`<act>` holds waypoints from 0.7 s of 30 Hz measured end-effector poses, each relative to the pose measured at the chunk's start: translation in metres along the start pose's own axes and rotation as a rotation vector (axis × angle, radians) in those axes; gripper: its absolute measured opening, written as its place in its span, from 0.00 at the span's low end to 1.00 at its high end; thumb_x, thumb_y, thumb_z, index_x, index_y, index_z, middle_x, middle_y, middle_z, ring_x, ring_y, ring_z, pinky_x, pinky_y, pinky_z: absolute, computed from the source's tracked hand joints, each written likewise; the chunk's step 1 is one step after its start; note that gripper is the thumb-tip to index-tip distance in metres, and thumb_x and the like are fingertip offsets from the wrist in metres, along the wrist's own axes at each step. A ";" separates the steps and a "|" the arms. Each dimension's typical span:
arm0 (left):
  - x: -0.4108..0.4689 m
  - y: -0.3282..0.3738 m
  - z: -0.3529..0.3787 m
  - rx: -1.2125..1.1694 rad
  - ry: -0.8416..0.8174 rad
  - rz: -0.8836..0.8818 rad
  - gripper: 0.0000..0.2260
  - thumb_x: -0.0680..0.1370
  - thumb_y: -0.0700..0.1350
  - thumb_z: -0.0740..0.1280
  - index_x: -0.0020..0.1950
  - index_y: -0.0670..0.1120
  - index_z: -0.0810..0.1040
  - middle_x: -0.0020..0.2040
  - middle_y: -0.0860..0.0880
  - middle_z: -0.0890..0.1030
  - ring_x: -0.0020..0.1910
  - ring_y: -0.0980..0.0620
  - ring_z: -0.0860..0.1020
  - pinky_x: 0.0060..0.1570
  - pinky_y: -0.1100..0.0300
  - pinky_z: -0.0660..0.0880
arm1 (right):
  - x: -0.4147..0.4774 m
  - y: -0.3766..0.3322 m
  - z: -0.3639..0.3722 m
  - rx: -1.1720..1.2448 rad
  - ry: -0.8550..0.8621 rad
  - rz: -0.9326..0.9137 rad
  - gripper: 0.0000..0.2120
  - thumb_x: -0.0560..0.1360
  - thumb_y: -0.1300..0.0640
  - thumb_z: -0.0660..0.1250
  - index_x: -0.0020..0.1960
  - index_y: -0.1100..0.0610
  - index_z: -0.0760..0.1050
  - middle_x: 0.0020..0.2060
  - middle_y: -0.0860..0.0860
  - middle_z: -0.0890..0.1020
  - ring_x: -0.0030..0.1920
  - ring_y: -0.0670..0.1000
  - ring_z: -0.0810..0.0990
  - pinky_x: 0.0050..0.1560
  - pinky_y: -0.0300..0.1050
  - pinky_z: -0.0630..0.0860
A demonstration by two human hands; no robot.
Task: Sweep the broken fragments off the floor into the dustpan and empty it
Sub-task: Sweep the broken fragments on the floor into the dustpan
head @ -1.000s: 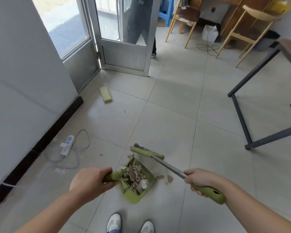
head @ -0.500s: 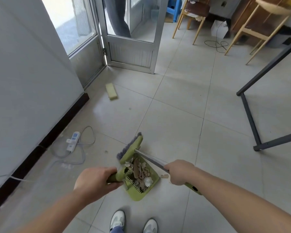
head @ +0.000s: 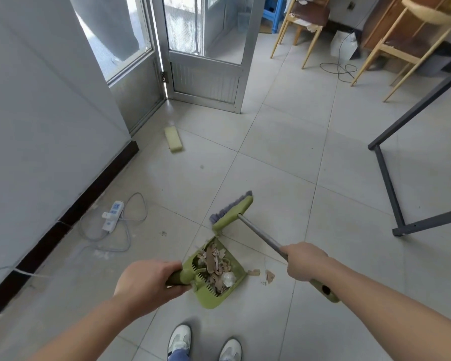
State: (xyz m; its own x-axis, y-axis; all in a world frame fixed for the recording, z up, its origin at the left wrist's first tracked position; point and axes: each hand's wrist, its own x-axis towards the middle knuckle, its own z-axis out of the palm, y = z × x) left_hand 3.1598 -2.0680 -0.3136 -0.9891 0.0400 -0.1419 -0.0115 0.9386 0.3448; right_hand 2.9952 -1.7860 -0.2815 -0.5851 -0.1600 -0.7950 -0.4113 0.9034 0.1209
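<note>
Since half a second ago, broom head (head: 232, 211) swung up and away from the dustpan (head: 214, 274), now above it in mid-frame, bristles pointing toward upper left, clear of the pan's far corner or barely touching it; cannot tell which. Right hand (head: 303, 261), right of centre, wrapped in a closed fist around the metal shaft of the broom, green grip end sticking out behind the wrist. Left hand (head: 147, 281), lower centre-left, curled tight around the dustpan's green handle. Dustpan tilted, open mouth facing right, holding a heap of tan and white broken fragments (head: 215, 265). Two loose fragments (head: 263, 274) lying on the tile floor (head: 284, 157) just right of the pan's lip, not yet gathered. Pair of white shoes (head: 203, 345) at the bottom edge. White power strip (head: 112, 213) with a looped cable at mid-left near the dark skirting. Yellow sponge block (head: 173, 139) in the upper-centre, in front of the metal-framed door (head: 206, 82). Dark table frame (head: 391, 188) at the right edge, wooden chairs (head: 391, 43) in the upper right.
</note>
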 end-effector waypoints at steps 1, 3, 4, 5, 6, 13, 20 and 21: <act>0.000 0.002 -0.002 0.019 0.012 0.012 0.15 0.67 0.70 0.57 0.44 0.61 0.64 0.22 0.61 0.60 0.23 0.56 0.69 0.21 0.68 0.49 | -0.001 0.002 0.000 0.022 0.004 -0.011 0.23 0.74 0.59 0.61 0.68 0.50 0.68 0.47 0.50 0.75 0.44 0.51 0.74 0.33 0.40 0.70; 0.000 0.008 -0.008 0.051 -0.019 0.028 0.17 0.66 0.68 0.62 0.44 0.58 0.65 0.22 0.61 0.56 0.21 0.56 0.70 0.22 0.71 0.42 | -0.001 0.004 0.000 0.027 0.006 -0.033 0.24 0.74 0.60 0.60 0.69 0.48 0.67 0.49 0.50 0.76 0.44 0.51 0.74 0.32 0.40 0.69; -0.002 0.009 -0.009 0.069 -0.029 0.044 0.18 0.64 0.67 0.65 0.43 0.57 0.65 0.22 0.60 0.57 0.21 0.56 0.70 0.21 0.71 0.41 | -0.001 0.004 0.000 0.023 0.005 -0.040 0.25 0.74 0.61 0.59 0.70 0.48 0.67 0.52 0.51 0.77 0.44 0.51 0.73 0.32 0.40 0.69; -0.004 0.008 -0.009 0.082 -0.040 0.055 0.20 0.63 0.67 0.68 0.42 0.57 0.65 0.22 0.59 0.60 0.21 0.56 0.70 0.21 0.70 0.40 | 0.000 0.001 -0.001 0.019 0.002 -0.049 0.26 0.74 0.61 0.58 0.70 0.48 0.66 0.54 0.51 0.77 0.44 0.51 0.73 0.33 0.40 0.69; -0.006 0.007 -0.007 0.088 -0.046 0.064 0.21 0.62 0.66 0.70 0.42 0.57 0.65 0.22 0.58 0.63 0.21 0.56 0.70 0.22 0.71 0.40 | 0.001 -0.002 -0.001 0.009 -0.001 -0.062 0.27 0.74 0.62 0.57 0.71 0.48 0.66 0.55 0.51 0.77 0.45 0.51 0.73 0.34 0.40 0.70; -0.016 0.003 -0.007 0.085 -0.063 0.044 0.18 0.65 0.68 0.64 0.40 0.58 0.64 0.24 0.59 0.71 0.21 0.56 0.70 0.23 0.71 0.41 | 0.005 -0.034 0.009 -0.134 -0.052 -0.170 0.25 0.76 0.62 0.55 0.72 0.48 0.64 0.47 0.51 0.71 0.46 0.54 0.70 0.32 0.42 0.66; -0.023 -0.003 -0.007 0.099 -0.083 0.071 0.18 0.64 0.68 0.64 0.40 0.57 0.63 0.25 0.59 0.71 0.22 0.56 0.70 0.24 0.70 0.40 | 0.002 -0.013 0.008 -0.271 -0.028 -0.094 0.28 0.76 0.64 0.56 0.74 0.46 0.60 0.43 0.50 0.70 0.45 0.54 0.73 0.31 0.42 0.66; -0.023 -0.002 -0.008 0.099 -0.082 0.073 0.18 0.64 0.68 0.63 0.40 0.57 0.63 0.25 0.58 0.71 0.22 0.56 0.70 0.24 0.70 0.39 | 0.003 -0.008 0.007 -0.287 -0.019 -0.078 0.29 0.75 0.64 0.55 0.74 0.46 0.60 0.43 0.51 0.71 0.47 0.55 0.75 0.33 0.42 0.68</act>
State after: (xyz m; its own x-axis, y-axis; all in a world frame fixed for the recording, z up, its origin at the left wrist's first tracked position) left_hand 3.1811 -2.0735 -0.3031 -0.9712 0.1340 -0.1968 0.0791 0.9613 0.2640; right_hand 3.0020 -1.7910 -0.2888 -0.5320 -0.2143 -0.8192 -0.6369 0.7388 0.2203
